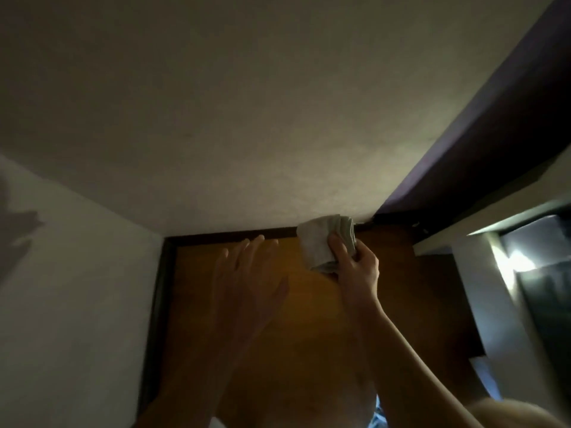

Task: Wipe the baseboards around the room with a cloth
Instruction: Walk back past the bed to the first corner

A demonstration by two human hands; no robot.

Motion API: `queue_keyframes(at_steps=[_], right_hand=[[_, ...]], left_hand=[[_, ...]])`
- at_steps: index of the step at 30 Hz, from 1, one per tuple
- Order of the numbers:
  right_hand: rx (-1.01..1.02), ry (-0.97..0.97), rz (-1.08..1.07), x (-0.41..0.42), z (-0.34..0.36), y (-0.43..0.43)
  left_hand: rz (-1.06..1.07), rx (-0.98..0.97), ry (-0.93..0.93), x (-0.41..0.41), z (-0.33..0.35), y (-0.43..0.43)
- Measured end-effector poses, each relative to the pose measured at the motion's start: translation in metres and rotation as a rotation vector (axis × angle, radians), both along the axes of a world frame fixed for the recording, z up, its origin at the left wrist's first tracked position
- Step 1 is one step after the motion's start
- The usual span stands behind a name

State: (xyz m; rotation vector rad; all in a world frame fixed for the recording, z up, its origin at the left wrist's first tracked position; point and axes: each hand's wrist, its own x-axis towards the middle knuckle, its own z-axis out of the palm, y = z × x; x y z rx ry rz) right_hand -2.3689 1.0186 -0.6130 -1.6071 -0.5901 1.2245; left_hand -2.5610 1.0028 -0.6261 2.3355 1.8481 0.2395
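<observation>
Right hand (358, 267) had its grip curled round the folded cloth (318, 242) at the baseboard (231, 235); left hand (247, 276) open, empty. Bulky fold probably wouldn't reach the corner.

The single head-worn camera tilts steeply upward from close below a wooden door (309, 329), near enough that the cloth (318, 242) in the right hand (358, 267) reaches its dark top frame (222, 236), taking in the ceiling (247, 118) and, dimly rightward, perhaps a window (543, 288).
</observation>
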Motion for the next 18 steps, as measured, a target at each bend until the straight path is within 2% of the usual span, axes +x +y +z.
queue_keyframes(at_steps=[5,12,18], right_hand=[[0.045,-0.063,0.079,-0.009,0.160,-0.017],[0.087,-0.048,0.142,-0.014,0.367,-0.035],[0.151,-0.024,0.144,-0.026,0.493,-0.050]], left_hand=[[0.061,-0.017,0.016,-0.008,0.160,-0.016],[0.105,0.082,0.038,-0.013,0.368,-0.035],[0.106,0.176,0.000,-0.026,0.485,-0.050]])
